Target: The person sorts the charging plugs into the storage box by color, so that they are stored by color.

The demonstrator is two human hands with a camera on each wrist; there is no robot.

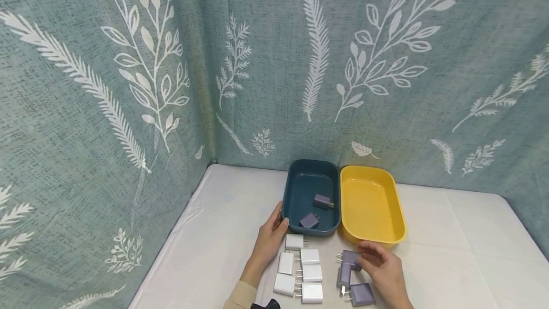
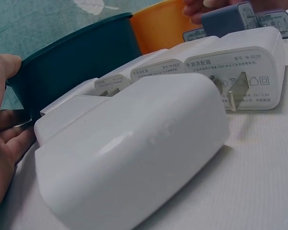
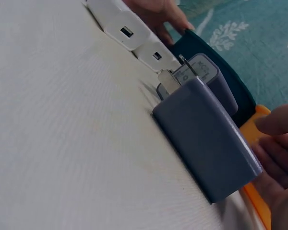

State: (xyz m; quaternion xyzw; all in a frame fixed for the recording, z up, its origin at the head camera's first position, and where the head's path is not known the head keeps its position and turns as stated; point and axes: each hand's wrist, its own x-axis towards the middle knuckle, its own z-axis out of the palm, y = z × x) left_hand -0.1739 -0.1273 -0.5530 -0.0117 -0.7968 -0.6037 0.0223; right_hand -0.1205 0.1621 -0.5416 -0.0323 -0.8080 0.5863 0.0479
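Observation:
My left hand point(image 1: 268, 240) grips the near left corner of the dark teal bin point(image 1: 288, 199), thumb at the rim and fingers against the outside below it. Inside that bin lie two purple charger plugs, one in the middle point(image 1: 321, 201) and one near the front point(image 1: 309, 221). My right hand point(image 1: 383, 268) is at the right end of another purple charger point(image 1: 351, 259) on the table, thumb and fingers apart around that end. Beside it are a purple charger on its edge point(image 1: 344, 275) and one nearer me point(image 3: 206, 139), which partly blocks the right wrist view.
Several white chargers point(image 1: 311, 273) lie in two loose columns in front of the teal bin, prongs outward. A yellow bin point(image 1: 396, 204) stands against the teal bin's right side. Behind the white table point(image 1: 463, 242) hangs a leaf-patterned curtain point(image 1: 274, 85).

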